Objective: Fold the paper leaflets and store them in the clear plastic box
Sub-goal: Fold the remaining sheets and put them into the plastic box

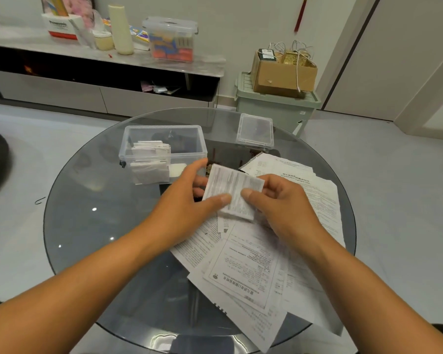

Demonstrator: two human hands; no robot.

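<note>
Your left hand and right hand both pinched a folded leaflet above the glass worktop | open box just beyond, folded leaflets inside | loose sheets beneath

the round table is smooth, glossy grey glass; on it, a clear plastic box, its clear plastic lid, and matt printed paper leaflets.

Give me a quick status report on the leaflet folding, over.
Left hand and right hand both grip the folded leaflet. Clear box open, folded leaflets inside, lid set aside. Unfolded sheets on the table. Path to box clear.
</note>
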